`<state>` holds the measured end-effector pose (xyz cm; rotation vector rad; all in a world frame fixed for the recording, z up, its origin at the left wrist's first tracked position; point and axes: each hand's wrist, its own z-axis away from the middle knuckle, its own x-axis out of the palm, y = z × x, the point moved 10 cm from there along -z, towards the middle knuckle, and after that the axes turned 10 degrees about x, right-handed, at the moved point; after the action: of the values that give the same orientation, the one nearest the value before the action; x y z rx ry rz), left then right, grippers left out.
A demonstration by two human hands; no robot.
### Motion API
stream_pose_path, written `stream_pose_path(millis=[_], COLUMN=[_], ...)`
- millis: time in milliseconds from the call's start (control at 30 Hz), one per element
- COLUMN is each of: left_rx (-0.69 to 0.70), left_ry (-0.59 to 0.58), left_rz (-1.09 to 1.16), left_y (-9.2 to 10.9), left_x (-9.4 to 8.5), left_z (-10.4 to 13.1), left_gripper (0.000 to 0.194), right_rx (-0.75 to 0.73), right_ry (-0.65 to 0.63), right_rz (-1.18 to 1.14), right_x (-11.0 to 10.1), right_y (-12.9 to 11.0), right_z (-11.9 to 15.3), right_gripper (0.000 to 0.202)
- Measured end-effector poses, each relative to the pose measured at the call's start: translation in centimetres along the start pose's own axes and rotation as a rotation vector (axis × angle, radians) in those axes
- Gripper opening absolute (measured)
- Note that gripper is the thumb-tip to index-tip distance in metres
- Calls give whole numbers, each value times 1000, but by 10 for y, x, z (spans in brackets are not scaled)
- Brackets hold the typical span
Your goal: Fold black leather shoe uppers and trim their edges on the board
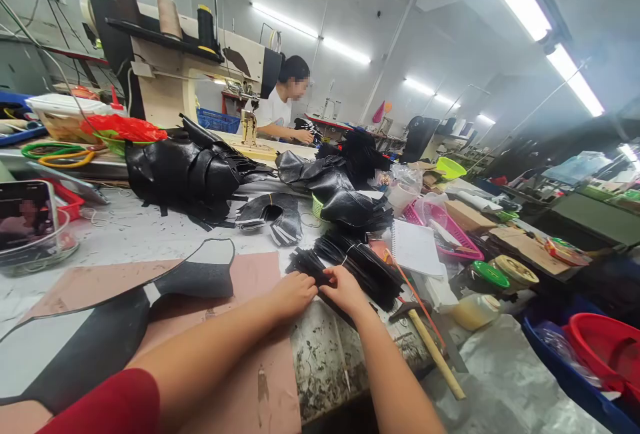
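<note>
My left hand [296, 295] has its fingers curled on the near edge of a small stack of black leather pieces [306, 262]. Beside it my right hand [346, 289] is bent, thumb and fingers closed on the right side of the same stack. The fingertips partly hide what they grip. Just behind lies a tied bundle of black strips [367, 267]. To the left, a large black-and-grey cut piece [100, 334] lies across a pink sheet [255, 354].
Piles of black leather parts [185, 174] lie before a sewing machine [165, 81]. At right are a hammer [435, 354], a notebook [415, 247], lidded jars [483, 281] and a pink basket [467, 247]. A phone [27, 214] stands at left. A co-worker [277, 107] sits behind.
</note>
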<state>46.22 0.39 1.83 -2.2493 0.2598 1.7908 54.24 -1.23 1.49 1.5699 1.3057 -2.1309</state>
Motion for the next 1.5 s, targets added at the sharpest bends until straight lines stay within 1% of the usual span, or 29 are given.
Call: stream_pose_path(millis=[100, 200, 267, 333, 433, 533, 633, 700, 733, 767, 800, 833, 867, 900, 933, 967, 1000, 1033, 1067, 1100, 1133, 1167, 1267, 1333, 1400, 1433, 1500], left_rx=[-27, -74, -108, -117, -75, -28, -16, -26, -35, -47, -61, -76, -92, -106, -115, -122, -127, -134, -143, -155, -170, -190, -284, -368, -457, -502, -602], left_ry=[-2, 12, 34, 38, -10, -52, -81, -105, -117, -127, -136, -142, -147, -149, -147, -144, -139, -133, -127, -124, -123, -124, -109, -73, -34, -21, -14], left_rz=[2, 2, 1, 7, 31, 42, 31, 21, 16, 12, 8, 4, 0, -2, -3, -1, 3, 9, 17, 27, 40, 56, 99, 108, 97, 87, 61], left_y=[-1, -8, -16, -25, -33, -35, -32, -30, -28, -27, -27, -26, -26, -25, -24, -23, -21, -20, -18, -18, -17, -18, -26, -35, -46, -50, -57], left_x=[-4, -13, -20, -21, -11, 1, 8, 11, 12, 12, 13, 13, 13, 12, 11, 9, 7, 5, 2, -1, -3, -5, -16, -29, -48, -58, -78], left_z=[7, 9, 5, -3, -15, -20, -17, -15, -15, -15, -15, -16, -16, -17, -17, -18, -18, -18, -18, -18, -19, -19, -15, -2, 25, 44, 93], left_gripper=[13, 13, 16, 20, 15, 10, 10, 10, 10, 11, 12, 13, 14, 14, 13, 14, 15, 16, 17, 17, 18, 20, 29, 26, 22, 21, 17], right_rx=[-15, -42, -59, -77, -105, -144, -198, -238, -256, -269, -278, -279, -269, -256, -216, -150, -87, -23, 38, 97, 149, 193, 268, 282, 290, 290, 262], right_ry=[15, 23, 37, 56, 88, 102, 101, 96, 97, 104, 120, 163, 222, 309, 472, 589, 650, 667, 658, 619, 561, 488, 219, 62, -78, -153, -312], right_rz=[68, 126, 152, 161, 140, 69, -60, -173, -237, -299, -349, -430, -512, -614, -902, -1128, -1262, -1327, -1341, -1333, -1313, -1292, -1247, -1230, -1202, -1173, -1074], right_x=[4, 8, 10, 12, 12, 11, 9, 4, -2, -11, -24, -42, -64, -91, -123, -145, -158, -165, -168, -166, -159, -147, -98, -65, -36, -22, 4], right_y=[-7, -15, -21, -25, -26, -22, -19, -15, -12, -6, 2, 14, 30, 50, 82, 113, 136, 151, 159, 161, 158, 152, 116, 92, 70, 59, 33], right_z=[-2, 0, 5, 12, 20, 22, 20, 21, 24, 28, 34, 42, 52, 64, 82, 98, 113, 125, 134, 141, 146, 149, 154, 157, 157, 156, 153], right_gripper=[9, 11, 11, 13, 20, 21, 16, 9, 7, 9, 15, 21, 27, 30, 28, 23, 20, 26, 33, 38, 40, 39, 34, 28, 26, 29, 36])
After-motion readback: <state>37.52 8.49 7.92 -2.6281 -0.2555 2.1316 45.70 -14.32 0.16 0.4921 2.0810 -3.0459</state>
